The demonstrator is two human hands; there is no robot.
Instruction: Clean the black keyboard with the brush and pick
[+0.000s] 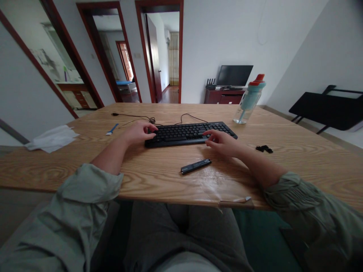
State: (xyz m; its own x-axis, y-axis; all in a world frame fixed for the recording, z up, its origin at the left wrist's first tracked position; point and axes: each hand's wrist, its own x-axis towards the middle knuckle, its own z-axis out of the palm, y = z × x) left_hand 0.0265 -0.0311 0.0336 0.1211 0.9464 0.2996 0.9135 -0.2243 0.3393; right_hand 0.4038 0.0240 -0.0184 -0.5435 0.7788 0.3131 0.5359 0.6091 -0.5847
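A black wired keyboard (181, 133) lies flat on the wooden table in front of me. At its left end rests my left hand (137, 133), the fingers curved over the keys and the thumb apart from them. My right hand (222, 143) is at the front edge, right of the keyboard's middle. Its index finger reaches over the keys, with the thumb held apart below; I see nothing between them. Nearer to me lies a slim dark bar-shaped object (195, 166). Several small black pieces (264, 149) sit to the right of my right hand.
A blue-handled brush (112, 129) and crumpled white tissue (53, 138) lie on the left. Behind the keyboard runs its cable (133, 115). A clear bottle with a red-topped lid (249, 99) stands at the back right. The table's front edge (181, 199) is above my lap.
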